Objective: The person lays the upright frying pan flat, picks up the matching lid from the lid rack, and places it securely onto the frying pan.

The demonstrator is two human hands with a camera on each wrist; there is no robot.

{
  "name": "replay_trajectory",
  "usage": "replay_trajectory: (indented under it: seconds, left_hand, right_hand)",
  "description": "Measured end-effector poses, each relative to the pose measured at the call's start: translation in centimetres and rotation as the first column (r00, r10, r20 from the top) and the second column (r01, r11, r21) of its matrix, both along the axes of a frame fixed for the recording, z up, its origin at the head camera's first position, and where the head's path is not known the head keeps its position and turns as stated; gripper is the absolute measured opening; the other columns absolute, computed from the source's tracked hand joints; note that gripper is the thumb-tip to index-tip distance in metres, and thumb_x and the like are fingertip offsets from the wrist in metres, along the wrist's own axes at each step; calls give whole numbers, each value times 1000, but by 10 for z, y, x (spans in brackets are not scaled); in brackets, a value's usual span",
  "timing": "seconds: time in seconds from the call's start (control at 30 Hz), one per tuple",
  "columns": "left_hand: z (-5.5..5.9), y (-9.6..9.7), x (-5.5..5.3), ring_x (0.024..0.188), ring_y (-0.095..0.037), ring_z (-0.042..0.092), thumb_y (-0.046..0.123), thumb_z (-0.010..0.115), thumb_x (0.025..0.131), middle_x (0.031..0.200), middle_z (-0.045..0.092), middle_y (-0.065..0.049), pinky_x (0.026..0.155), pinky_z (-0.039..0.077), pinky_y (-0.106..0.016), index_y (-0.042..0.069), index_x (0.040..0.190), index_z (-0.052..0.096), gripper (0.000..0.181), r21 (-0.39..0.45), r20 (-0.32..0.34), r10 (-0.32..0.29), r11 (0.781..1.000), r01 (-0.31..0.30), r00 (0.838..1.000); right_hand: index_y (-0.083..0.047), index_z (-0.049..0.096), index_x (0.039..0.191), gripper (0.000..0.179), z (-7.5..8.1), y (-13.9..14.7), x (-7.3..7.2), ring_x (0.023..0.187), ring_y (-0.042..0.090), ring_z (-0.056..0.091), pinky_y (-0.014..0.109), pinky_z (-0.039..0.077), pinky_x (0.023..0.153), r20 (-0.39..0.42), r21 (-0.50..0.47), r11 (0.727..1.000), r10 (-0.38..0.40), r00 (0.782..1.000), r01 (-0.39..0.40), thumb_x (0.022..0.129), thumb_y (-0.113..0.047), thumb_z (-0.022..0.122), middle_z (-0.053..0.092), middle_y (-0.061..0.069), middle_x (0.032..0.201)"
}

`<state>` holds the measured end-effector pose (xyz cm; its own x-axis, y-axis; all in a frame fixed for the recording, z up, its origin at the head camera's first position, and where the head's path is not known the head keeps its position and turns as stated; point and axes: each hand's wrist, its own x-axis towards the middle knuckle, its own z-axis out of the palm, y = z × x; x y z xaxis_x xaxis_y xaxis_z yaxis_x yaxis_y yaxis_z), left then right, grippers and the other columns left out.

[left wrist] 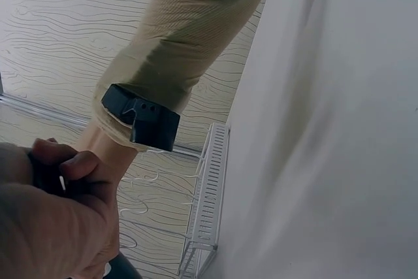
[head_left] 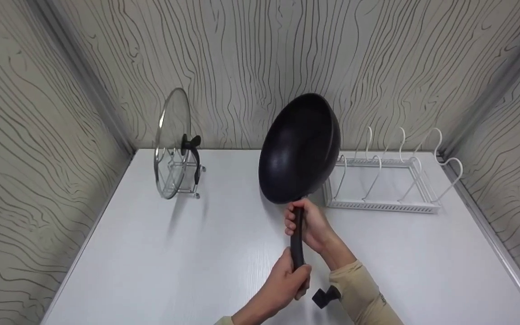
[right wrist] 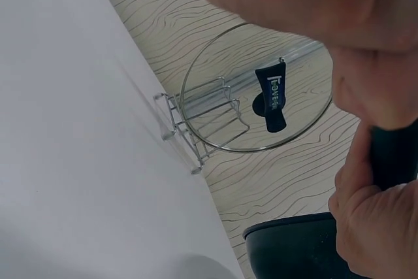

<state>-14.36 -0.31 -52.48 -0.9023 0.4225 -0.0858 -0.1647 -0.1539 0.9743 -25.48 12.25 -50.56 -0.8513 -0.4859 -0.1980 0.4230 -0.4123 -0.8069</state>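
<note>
Above white table [head_left: 224,225]: pan [head_left: 296,149]; wood-grain walls [head_left: 228,67] around.

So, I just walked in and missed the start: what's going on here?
A person's right hand and left hand grip a dark wok by its handle, tilting it. The left hand has the handle's end. A glass lid stands on edge in a wire stand at left; a white rack sits at right.
</note>
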Motion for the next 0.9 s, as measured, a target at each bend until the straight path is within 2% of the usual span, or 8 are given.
replay_trajectory:
  seconds: [0.17, 0.3, 0.6, 0.73, 0.9]
  left_hand:
    - [2, -1, 1, 48, -4, 41, 9, 52, 95, 67, 53, 6, 45, 36, -18, 7, 109, 40, 18, -5, 23, 22, 1000, -22, 999]
    - [0, -3, 0, 48, -5, 41, 9, 51, 95, 66, 52, 7, 44, 35, -18, 6, 109, 40, 18, -22, 11, 26, 999, -26, 1000]
    - [-6, -4, 0, 49, -5, 41, 9, 52, 95, 66, 51, 7, 44, 35, -18, 7, 108, 41, 17, -20, 8, 40, 999, -40, 999]
    - [-6, -4, 1, 49, -5, 41, 9, 52, 95, 66, 52, 8, 44, 35, -18, 7, 108, 40, 17, -8, 4, 42, 999, -42, 999]
    - [-6, -3, 1, 49, -4, 42, 10, 53, 96, 67, 53, 7, 45, 35, -18, 7, 107, 39, 17, 9, -8, 45, 999, -45, 999]
  right_hand:
    - [-11, 49, 92, 26, -2, 0, -2, 60, 10, 50, 26, 47, 63, -6, 45, 999, -4, 1000, 5, 106, -18, 29, 50, -2, 77]
    - [-9, 52, 93, 25, -4, -1, -4, 61, 12, 52, 28, 51, 64, 1, 91, 996, -24, 1000, 24, 105, -19, 32, 52, 0, 78]
    - [-8, 54, 96, 27, -7, -4, -4, 63, 12, 54, 30, 54, 66, -26, 141, 990, -17, 1000, 21, 106, -24, 35, 54, 1, 78]
    - [-7, 54, 98, 26, -9, -5, -4, 60, 10, 55, 28, 55, 64, -48, 184, 983, -15, 999, 23, 108, -27, 41, 54, -1, 76]
    - [-5, 54, 98, 19, -10, -6, -4, 59, 9, 55, 27, 56, 63, -60, 212, 977, -14, 998, 27, 106, -20, 45, 55, -1, 74]
